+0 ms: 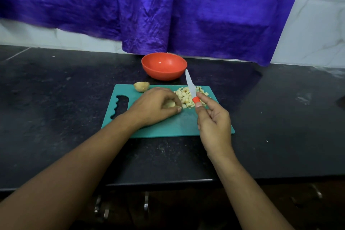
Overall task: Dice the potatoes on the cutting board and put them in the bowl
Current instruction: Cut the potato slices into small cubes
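Pale potato dice lie heaped on the teal cutting board's far right, a chunk at its far edge. The orange bowl stands beyond.

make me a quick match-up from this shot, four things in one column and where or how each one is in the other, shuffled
Things:
1. bowl
2. knife
3. diced potato
4. left hand

States:
a. held by the right hand
b. heaped on the cutting board
c. grips a potato piece
d. empty, on the counter beyond the board

Pairs: 1-d, 2-a, 3-b, 4-c
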Demonstrator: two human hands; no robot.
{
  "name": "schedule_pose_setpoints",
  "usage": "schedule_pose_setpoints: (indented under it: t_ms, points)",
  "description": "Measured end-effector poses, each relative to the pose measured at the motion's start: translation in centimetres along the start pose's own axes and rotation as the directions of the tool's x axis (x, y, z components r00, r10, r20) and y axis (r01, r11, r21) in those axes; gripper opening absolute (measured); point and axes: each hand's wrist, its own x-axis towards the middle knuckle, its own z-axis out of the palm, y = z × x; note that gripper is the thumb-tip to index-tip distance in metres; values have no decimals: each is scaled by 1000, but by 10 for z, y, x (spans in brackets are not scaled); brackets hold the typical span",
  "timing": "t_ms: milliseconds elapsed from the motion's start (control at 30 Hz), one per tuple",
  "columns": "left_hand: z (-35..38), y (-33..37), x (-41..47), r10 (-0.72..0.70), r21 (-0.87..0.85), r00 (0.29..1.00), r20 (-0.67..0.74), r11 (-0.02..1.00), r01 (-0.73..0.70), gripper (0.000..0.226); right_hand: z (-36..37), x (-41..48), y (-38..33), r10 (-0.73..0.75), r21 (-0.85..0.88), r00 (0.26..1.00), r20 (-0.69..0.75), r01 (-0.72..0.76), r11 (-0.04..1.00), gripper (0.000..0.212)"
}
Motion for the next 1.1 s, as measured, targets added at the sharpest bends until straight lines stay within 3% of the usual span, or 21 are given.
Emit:
schedule_pose_setpoints:
  t_ms: [467,600,733,1100]
  points:
    - [-15,-33,-10,-109,36,987,-122,993,114,14,0,-1,3,-22,-84,1000,19,24,996,33]
    - [-13,-31,-13,-101,113,989,-108,987,113,26,1,-2,5,-28,-109,999,23,31,994,34]
    - [-12,-25,-13,-83,180,991,-110,978,102,24,2,-1,5,-34,-101,999,38,38,994,34]
    - [-11,-8,-16,-10,83,975,-222,996,29,29,6,-1,7,-45,-113,997,61,52,992,35]
